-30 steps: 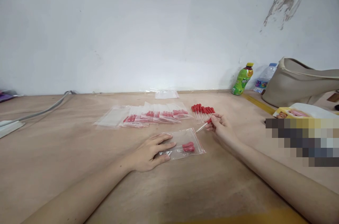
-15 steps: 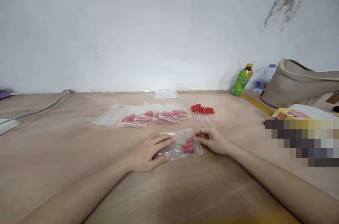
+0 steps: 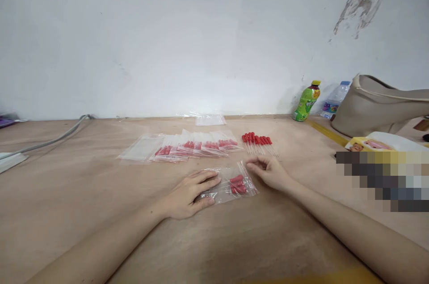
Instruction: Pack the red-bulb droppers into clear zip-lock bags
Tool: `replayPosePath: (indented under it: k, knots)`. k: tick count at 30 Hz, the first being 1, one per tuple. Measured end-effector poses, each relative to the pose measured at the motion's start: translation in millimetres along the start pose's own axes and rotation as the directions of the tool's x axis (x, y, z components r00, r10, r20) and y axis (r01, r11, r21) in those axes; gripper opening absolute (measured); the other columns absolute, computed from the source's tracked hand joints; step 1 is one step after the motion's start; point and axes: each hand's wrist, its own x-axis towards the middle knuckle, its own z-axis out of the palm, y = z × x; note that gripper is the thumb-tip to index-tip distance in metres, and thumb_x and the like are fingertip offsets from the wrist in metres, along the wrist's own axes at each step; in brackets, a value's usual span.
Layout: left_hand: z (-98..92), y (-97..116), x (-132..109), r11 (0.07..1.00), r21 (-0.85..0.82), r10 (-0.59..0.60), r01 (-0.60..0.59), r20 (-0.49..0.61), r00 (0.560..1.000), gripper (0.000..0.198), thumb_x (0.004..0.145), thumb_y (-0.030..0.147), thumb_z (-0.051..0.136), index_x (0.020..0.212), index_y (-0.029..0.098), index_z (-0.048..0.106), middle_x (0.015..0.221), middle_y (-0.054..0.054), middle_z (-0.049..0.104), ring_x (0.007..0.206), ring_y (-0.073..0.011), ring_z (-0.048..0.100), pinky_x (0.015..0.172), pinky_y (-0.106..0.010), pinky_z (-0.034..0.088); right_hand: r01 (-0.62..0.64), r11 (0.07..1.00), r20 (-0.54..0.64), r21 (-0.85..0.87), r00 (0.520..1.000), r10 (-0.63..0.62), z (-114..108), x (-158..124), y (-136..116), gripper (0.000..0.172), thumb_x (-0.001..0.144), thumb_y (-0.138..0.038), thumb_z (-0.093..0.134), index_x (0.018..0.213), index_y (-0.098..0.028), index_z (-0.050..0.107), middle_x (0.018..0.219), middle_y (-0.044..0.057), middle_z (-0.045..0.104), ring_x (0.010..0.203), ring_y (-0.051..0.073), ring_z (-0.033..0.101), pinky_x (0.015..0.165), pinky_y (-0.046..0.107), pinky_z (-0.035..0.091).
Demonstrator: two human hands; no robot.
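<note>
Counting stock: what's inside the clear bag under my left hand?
The clear bag holds red-bulbed droppers, seemingly three, bulbs bunched near its zip end. Their stems run toward the left hand, which covers the bag's other end.

Green btl, water btl, beige bag, cable

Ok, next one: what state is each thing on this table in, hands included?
left hand, flat on the bag, pressing it to the table.
right hand, empty, fingers loosely curled beside the bag.
bag, lying flat, red-topped droppers inside.
loose droppers, in a row on the table, unbagged.
filled bags, overlapping in a row.
green bottle, standing, cap on.
</note>
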Motion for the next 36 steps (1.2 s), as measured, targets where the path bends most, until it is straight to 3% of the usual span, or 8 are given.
replayPosePath:
  k: [3, 5, 9, 13, 19, 24, 31, 36]
  knots:
    - [0.5, -1.0, 0.1, 1.000, -0.014, 0.009, -0.009, -0.009, 1.000, 0.048, 0.090, 0.039, 0.041, 0.135, 0.027, 0.030, 0.139, -0.006, 0.032, 0.125, -0.0238, 0.032, 0.102, -0.042, 0.028, -0.001, 0.927, -0.232, -0.375, 0.968, -0.093, -21.3, 21.0, 7.8, 0.022, 0.076, -0.033, 0.049, 0.084, -0.018, 0.063, 0.076, 0.005, 0.063, 0.065, 0.016, 0.055, 0.062, 0.028, 0.042]
    - [0.8, -1.7, 0.5, 1.000, -0.020, 0.011, -0.011, -0.010, 1.000, 0.048, 0.090, 0.038, 0.041, 0.135, 0.026, 0.031, 0.138, -0.006, 0.033, 0.125, -0.0233, 0.032, 0.102, -0.041, 0.029, -0.099, 0.843, -0.306, -0.529, 0.949, -0.080, -34.5, 38.2, 14.0, 0.024, 0.076, -0.031, 0.049, 0.089, -0.018, 0.064, 0.084, 0.007, 0.062, 0.072, 0.018, 0.056, 0.066, 0.029, 0.042]
    - [1.0, -2.2, 1.2, 1.000, -0.022, 0.010, -0.010, -0.004, 1.000, 0.048, 0.089, 0.038, 0.042, 0.134, 0.026, 0.031, 0.138, -0.007, 0.033, 0.125, -0.0234, 0.032, 0.102, -0.041, 0.029, -0.284, 0.712, -0.364, -0.643, 0.930, 0.041, -45.6, 67.8, 23.4, 0.036, 0.079, -0.037, 0.046, 0.105, -0.018, 0.062, 0.097, 0.012, 0.058, 0.084, 0.022, 0.057, 0.072, 0.032, 0.041]
    - [-0.3, 0.0, 0.8, 1.000, -0.026, 0.012, -0.012, -0.004, 1.000, 0.049, 0.089, 0.038, 0.042, 0.135, 0.025, 0.031, 0.139, -0.007, 0.032, 0.125, -0.0242, 0.031, 0.102, -0.041, 0.027, -0.320, 0.680, -0.322, -0.660, 0.938, 0.129, -40.6, 81.8, 26.4, 0.036, 0.079, -0.043, 0.045, 0.096, -0.020, 0.066, 0.097, 0.012, 0.059, 0.086, 0.023, 0.057, 0.071, 0.032, 0.041]
    - [-1.5, 2.7, -0.7, 1.000, -0.002, -0.009, 0.009, 0.020, 1.000, 0.049, 0.090, 0.037, 0.041, 0.136, 0.026, 0.028, 0.139, -0.006, 0.032, 0.126, -0.0242, 0.030, 0.103, -0.042, 0.026, -0.427, 0.712, -0.389, -0.557, 0.892, 0.230, -34.9, 87.8, 28.7, 0.026, 0.075, -0.038, 0.048, 0.082, -0.019, 0.064, 0.093, 0.010, 0.063, 0.086, 0.024, 0.058, 0.065, 0.031, 0.041]
    - [-1.6, 2.0, -0.2, 1.000, 0.009, 0.000, 0.000, 0.030, 1.000, 0.045, 0.091, 0.038, 0.039, 0.134, 0.028, 0.031, 0.139, -0.005, 0.031, 0.126, -0.0239, 0.030, 0.102, -0.043, 0.027, -0.482, 0.739, -0.470, -0.471, 0.846, 0.252, -38.2, 86.6, 25.9, 0.025, 0.075, -0.035, 0.046, 0.090, -0.018, 0.058, 0.092, 0.012, 0.064, 0.086, 0.025, 0.058, 0.065, 0.033, 0.041]
    - [-3.2, 2.3, 0.9, 1.000, 0.004, -0.009, 0.009, 0.036, 0.999, 0.046, 0.090, 0.038, 0.039, 0.134, 0.026, 0.032, 0.139, -0.006, 0.031, 0.126, -0.0241, 0.031, 0.102, -0.043, 0.027, -0.124, 0.954, -0.495, -0.273, 0.868, -0.029, -50.6, 55.4, 7.4, 0.032, 0.081, -0.033, 0.040, 0.104, -0.013, 0.049, 0.082, 0.009, 0.059, 0.070, 0.017, 0.055, 0.064, 0.029, 0.043]
    - [-2.9, 1.3, 0.6, 1.000, 0.009, 0.000, 0.000, 0.025, 1.000, 0.046, 0.090, 0.037, 0.039, 0.134, 0.027, 0.030, 0.139, -0.006, 0.031, 0.125, -0.0245, 0.031, 0.102, -0.044, 0.027, -0.049, 0.987, -0.395, 0.154, 0.912, 0.107, -36.1, 15.0, 4.2, 0.038, 0.079, -0.051, 0.042, 0.099, -0.019, 0.049, 0.060, -0.002, 0.046, 0.046, 0.010, 0.044, 0.042, 0.023, 0.040]
